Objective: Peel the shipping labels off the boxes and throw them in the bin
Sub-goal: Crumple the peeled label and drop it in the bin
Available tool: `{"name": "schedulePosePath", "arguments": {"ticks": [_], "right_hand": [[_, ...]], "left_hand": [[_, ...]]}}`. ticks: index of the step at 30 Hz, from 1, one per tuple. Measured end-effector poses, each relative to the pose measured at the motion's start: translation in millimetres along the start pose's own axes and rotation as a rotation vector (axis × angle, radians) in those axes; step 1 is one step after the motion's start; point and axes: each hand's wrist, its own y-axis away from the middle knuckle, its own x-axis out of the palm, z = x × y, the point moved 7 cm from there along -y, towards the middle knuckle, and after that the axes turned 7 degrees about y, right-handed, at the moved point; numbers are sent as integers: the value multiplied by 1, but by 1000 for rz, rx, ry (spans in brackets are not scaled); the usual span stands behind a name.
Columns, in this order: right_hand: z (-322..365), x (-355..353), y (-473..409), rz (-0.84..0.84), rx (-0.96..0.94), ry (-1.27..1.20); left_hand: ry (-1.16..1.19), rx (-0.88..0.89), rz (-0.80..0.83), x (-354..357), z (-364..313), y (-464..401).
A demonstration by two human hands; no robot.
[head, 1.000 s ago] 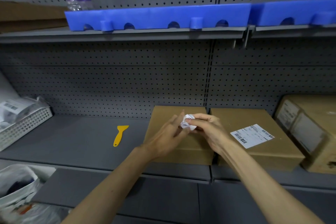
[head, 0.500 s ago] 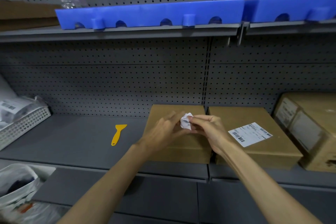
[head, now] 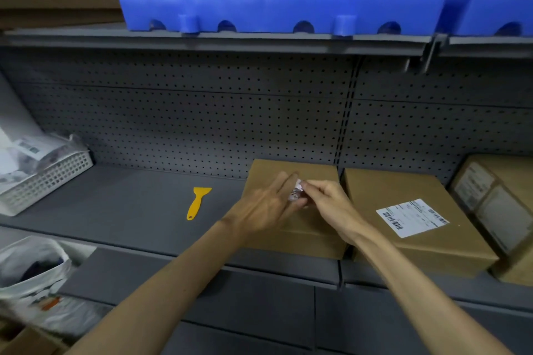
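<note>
A lined bin (head: 34,271) was noted at lower left, cut off by the frame edge. A yellow scraper (head: 197,202) lay unused on the shelf (head: 129,210). The crumpled label (head: 296,192) was pinched between the left hand (head: 266,207) and the right hand (head: 328,204) above the bare box (head: 294,236), presumably balled for disposal; its print was illegible. One flat label (head: 412,217) was seen stuck to the neighbouring box (head: 418,242).

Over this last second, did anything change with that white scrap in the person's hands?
The crumpled label looks squeezed smaller, with less of it showing between the left hand and right hand; both keep hold above the bare box. The yellow scraper and the neighbouring box's shipping label stayed where they were.
</note>
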Motion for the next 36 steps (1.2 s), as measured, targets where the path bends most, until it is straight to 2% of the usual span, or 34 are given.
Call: {"name": "schedulePosePath", "arguments": {"ticks": [5,9,11,15,17,20,23,30,33,36], "right_hand": [[-9,-4,-6,-96,4,-114],[-14,1,-5,-132,74,-192],[-6,4,-1,-116,26,-60],[8,7,0,-36,-131,485],[9,0,-1,-40,-108,547],[0,-24,-2,-144,-21,554],[-19,-41,-4,-201,57,618],[-45,-22,-25,-114,98,813],[-41,2,-29,-33,61,866],[-36,36,-29,70,-32,838]], "left_hand": [[-157,53,-50,6,12,3],[-47,67,-25,8,14,3],[18,43,51,10,21,0],[-80,111,120,11,27,0],[-65,123,97,10,33,0],[15,144,39,8,56,4],[134,35,-24,3,76,10],[224,-258,41,15,83,11],[312,-220,28,17,85,17],[277,-206,-13,14,90,24]]}}
